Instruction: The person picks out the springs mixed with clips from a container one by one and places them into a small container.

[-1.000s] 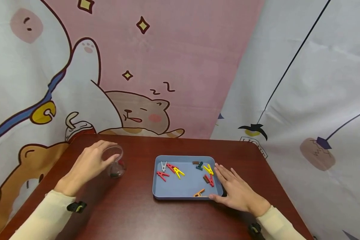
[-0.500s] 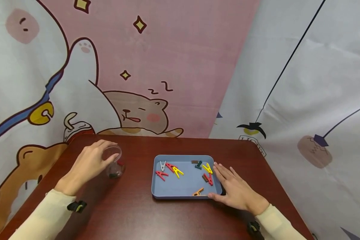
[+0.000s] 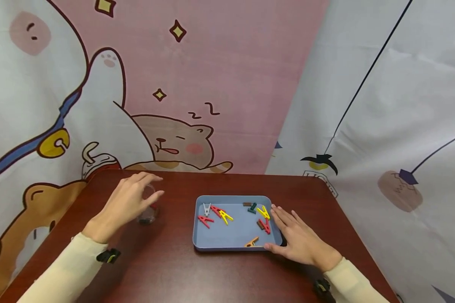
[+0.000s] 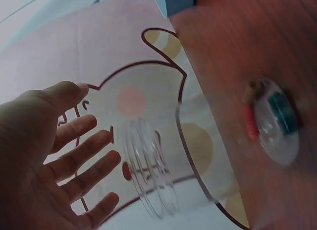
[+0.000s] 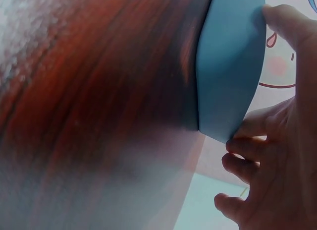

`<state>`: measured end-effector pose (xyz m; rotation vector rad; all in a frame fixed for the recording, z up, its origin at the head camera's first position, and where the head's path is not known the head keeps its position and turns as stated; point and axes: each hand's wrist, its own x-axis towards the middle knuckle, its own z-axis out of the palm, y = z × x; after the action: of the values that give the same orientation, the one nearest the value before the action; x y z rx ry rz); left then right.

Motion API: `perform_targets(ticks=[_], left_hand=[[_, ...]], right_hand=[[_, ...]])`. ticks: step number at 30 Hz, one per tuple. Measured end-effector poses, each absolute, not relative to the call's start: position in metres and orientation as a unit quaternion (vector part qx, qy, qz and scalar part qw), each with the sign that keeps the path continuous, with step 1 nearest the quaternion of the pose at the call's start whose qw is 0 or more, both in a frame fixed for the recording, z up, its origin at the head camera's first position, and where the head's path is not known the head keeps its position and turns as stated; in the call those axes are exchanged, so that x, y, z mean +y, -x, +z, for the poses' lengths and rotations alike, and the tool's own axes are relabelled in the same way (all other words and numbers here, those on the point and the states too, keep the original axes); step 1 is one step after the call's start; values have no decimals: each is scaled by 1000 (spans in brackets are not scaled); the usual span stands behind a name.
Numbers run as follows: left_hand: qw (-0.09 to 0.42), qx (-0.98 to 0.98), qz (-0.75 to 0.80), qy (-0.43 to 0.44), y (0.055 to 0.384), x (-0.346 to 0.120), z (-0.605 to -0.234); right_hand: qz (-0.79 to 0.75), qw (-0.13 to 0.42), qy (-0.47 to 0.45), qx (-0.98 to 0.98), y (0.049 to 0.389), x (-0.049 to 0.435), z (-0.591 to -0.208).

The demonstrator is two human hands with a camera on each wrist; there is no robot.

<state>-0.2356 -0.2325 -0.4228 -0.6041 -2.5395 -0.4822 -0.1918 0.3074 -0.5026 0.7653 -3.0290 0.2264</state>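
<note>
Fingers spread and straight, the left hand [image 3: 130, 202] hovers just off the clear plastic cup [image 3: 148, 209], holding nothing; the wrist view shows a gap between the fingertips [image 4: 96, 163] and the cup's ribbed rim [image 4: 148, 175]. The cup stands upright near the left edge of the dark red table [image 3: 174, 273], on the tray side of that hand, with a few small dark and red pieces in its bottom. The right hand [image 3: 299, 242] lies flat, its straight fingers resting along the right rim of the blue tray [image 3: 231, 242] and its thumb at the near right corner; it grips nothing. The tray sits mid-table and carries loose clothespins: white, red and yellow ones [image 3: 214, 212] toward its far left corner, green, yellow and red ones [image 3: 261, 216] along its right edge, and an orange one [image 3: 252, 243] at the near edge. The pins are nearer the right hand, the cup nearer the left.
</note>
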Motion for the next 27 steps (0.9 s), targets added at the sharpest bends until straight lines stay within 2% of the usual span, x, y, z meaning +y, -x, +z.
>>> perform_targets(ticks=[18,27], left_hand=[[180,-929,-186,266,249,-172,-415],[173,-927,-163,291,255,-150,-418]], right_hand=[[82,-6,-236,-968,194,309,-501],[81,-7,-236,-968,192,307,-501]])
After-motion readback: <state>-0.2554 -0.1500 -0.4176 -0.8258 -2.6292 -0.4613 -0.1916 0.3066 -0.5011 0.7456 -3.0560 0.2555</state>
